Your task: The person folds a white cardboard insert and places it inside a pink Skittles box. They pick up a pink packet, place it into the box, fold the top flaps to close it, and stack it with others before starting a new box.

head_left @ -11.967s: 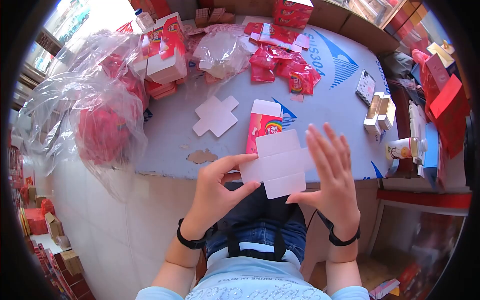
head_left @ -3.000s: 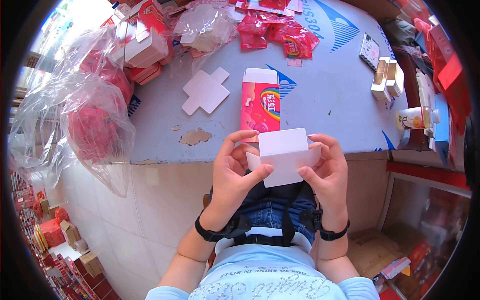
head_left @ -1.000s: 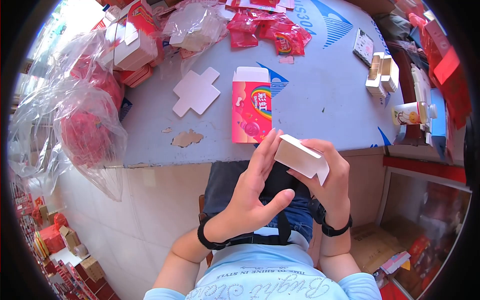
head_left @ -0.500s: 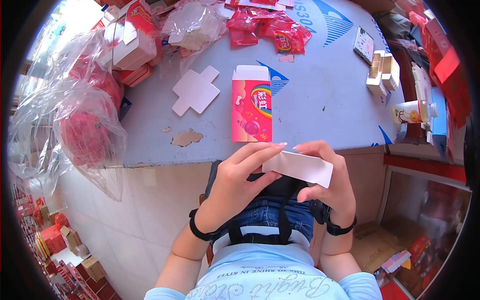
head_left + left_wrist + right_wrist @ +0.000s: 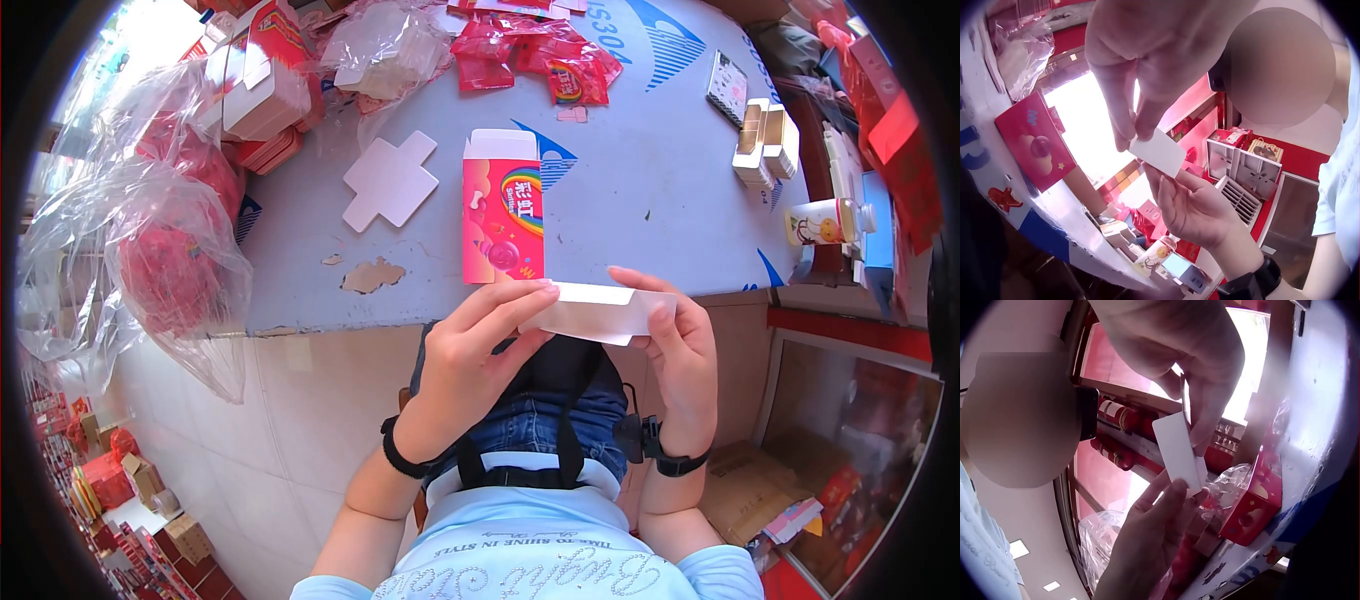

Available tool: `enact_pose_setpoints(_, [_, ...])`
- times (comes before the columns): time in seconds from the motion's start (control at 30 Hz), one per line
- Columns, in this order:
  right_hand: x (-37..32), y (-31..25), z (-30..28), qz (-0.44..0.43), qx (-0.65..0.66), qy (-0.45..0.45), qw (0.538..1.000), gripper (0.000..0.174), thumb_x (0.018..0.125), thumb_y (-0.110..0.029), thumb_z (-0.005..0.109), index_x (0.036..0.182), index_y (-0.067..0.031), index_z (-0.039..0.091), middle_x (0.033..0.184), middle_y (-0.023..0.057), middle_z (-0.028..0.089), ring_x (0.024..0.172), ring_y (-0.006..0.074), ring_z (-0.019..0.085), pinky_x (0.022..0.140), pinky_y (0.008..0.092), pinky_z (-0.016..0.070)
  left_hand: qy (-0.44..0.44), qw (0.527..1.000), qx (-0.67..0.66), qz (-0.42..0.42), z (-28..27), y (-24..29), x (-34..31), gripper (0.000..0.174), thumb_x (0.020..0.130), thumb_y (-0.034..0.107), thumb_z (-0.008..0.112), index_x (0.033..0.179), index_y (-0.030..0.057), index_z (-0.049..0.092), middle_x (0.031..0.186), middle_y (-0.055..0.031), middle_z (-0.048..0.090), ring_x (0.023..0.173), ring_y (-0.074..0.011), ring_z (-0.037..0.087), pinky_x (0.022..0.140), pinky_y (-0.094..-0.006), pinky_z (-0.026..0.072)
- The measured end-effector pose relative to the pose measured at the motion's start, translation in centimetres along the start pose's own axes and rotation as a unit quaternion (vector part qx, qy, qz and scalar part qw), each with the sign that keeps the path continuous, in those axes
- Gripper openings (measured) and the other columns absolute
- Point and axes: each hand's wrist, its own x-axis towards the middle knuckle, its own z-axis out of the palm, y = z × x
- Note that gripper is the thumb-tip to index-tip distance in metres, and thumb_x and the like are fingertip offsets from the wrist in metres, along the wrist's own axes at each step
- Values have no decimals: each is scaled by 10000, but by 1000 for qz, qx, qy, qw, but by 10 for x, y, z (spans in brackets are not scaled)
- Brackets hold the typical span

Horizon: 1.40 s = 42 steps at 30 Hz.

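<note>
A white card [image 5: 600, 318], folded into a shallow tray shape with raised sides, is held over the person's lap at the table's front edge. The left hand [image 5: 475, 350] pinches its left end between fingers and thumb. At the other end the right hand [image 5: 685, 350] grips a flap, thumb on the near face and fingers behind. Both wrist views show the white card [image 5: 1159, 153] between the two hands. Just beyond it on the table lies a red candy box [image 5: 503, 220] with a rainbow print and a white flap at its far end. An unfolded cross-shaped white card [image 5: 392, 180] lies flat to its left.
Clear plastic bags with red contents [image 5: 175, 250] overhang the table's left side. Stacked red-and-white boxes [image 5: 265, 80] and red candy packets [image 5: 580, 75] lie at the back. A phone [image 5: 727, 85], small open boxes [image 5: 765, 145] and a bottle [image 5: 822, 223] line the right.
The flat cross-shaped card in the hands has been folded up into a tray shape. In the last half second its right end has risen, and the right thumb has moved onto its end flap.
</note>
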Motion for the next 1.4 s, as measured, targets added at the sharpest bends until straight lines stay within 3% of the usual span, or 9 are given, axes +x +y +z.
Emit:
enact_pose_setpoints(0.13, [3,-11,3,-125,-94,-26,987,457,846,-252,657,1190,25,540,1124,135,603,973,183,605,798,297,505,1,1000,12,2,-1,-2,0,390,706,-30,708,1074,72,630,1026,-79,632,868,-229,636,726,-296,545])
enact_pose_setpoints(0.3, [12,-31,5,-185,-448,-79,871,521,601,-24,776,1094,-56,610,1067,100,624,933,250,627,791,317,508,-34,999,16,12,-5,1,6,392,710,-25,704,1082,71,624,1069,-92,615,872,-239,638,721,-307,541])
enact_pose_setpoints(0.43, [23,-38,1,-195,-434,-59,878,487,587,24,756,1050,-53,627,1040,105,628,929,245,626,789,315,507,-17,996,-86,-33,-9,0,16,564,696,23,742,1214,38,521,1216,-145,526,1006,-287,585,771,-357,523])
enact_pose_setpoints(0.6, [30,-48,-20,-184,-427,24,885,466,596,50,720,1044,-37,620,1035,102,628,927,228,618,770,287,497,63,929,353,-93,16,-22,36,1067,659,348,787,1408,-17,120,1325,-317,296,1175,-440,396,866,-443,452])
enact_pose_setpoints(0.73, [27,-50,-26,-191,-440,46,876,454,603,20,712,1044,-36,622,1049,100,620,934,208,606,767,280,484,24,911,366,-190,30,-12,65,1090,669,433,757,1415,-8,97,1277,-332,315,1128,-445,426,922,-472,401])
enact_pose_setpoints(0.93, [26,-54,-30,-185,-454,62,870,449,604,-20,702,1046,-46,628,980,74,605,886,174,574,759,272,456,-85,887,351,-289,12,-8,66,1034,638,239,766,1408,13,112,1202,-251,399,1127,-374,438,1012,-517,304])
enact_pose_setpoints(1.0, [26,-57,-32,-203,-420,52,883,456,595,-3,704,1043,-51,631,945,67,595,859,170,563,746,260,451,-143,931,307,-134,-2,-3,51,976,637,144,739,1406,5,155,1230,-183,416,1161,-317,420,1028,-576,245])
enact_pose_setpoints(1.13, [25,-68,-31,-226,-387,47,893,467,579,26,724,1030,-57,635,969,67,604,879,186,580,750,270,463,-185,943,271,-60,-20,9,41,897,630,36,710,1392,69,238,1245,-123,407,1196,-308,384,1051,-598,185])
enact_pose_setpoints(1.4, [19,-81,-18,-255,-501,-87,822,509,574,12,759,1055,-95,631,1051,70,609,926,249,594,776,333,500,-181,979,57,-67,-30,6,30,842,578,-75,692,1329,125,369,1286,-122,364,1131,-288,443,925,-355,442])
